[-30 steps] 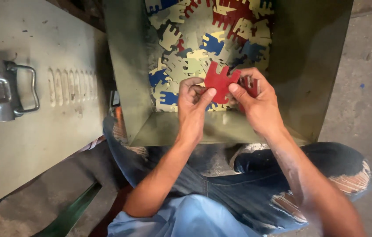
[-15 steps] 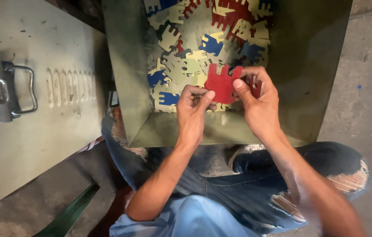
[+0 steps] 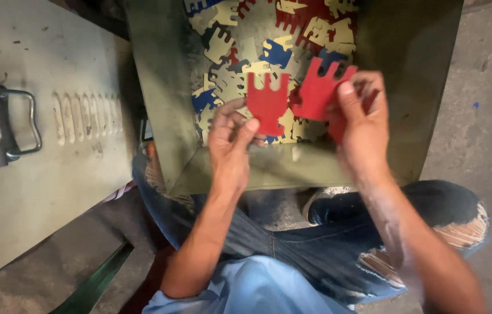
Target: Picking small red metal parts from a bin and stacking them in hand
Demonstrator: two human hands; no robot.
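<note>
Over the green metal bin (image 3: 167, 116), both hands are up and each pinches a flat red cutout. Left hand (image 3: 231, 142): fingers closed on the lower edge of a red pronged piece (image 3: 267, 102), prongs pointing up, piece held roughly upright facing the camera. Right hand (image 3: 362, 119): thumb on top, fingers behind, clamped on a second red pronged piece (image 3: 318, 90), tilted to the right; more red shows behind the fingers, cannot tell if it's a separate piece. The two red pieces sit just beside each other, edges near or barely touching at the middle, can't tell which.

Below them, the bin floor is covered with a loose pile of same-shape cutouts (image 3: 240, 64) in yellow, cream, blue and red, overlapping at random angles. Bin's near wall slopes toward the person, resting against their knees; torn blue jeans (image 3: 449, 221) visible under it.

Left of the bin: grey metal cabinet panel (image 3: 54, 180) with a row of louvre slots (image 3: 86, 122) and a steel latch with wire handle (image 3: 2, 125). Concrete floor (image 3: 490, 87) on the right.
</note>
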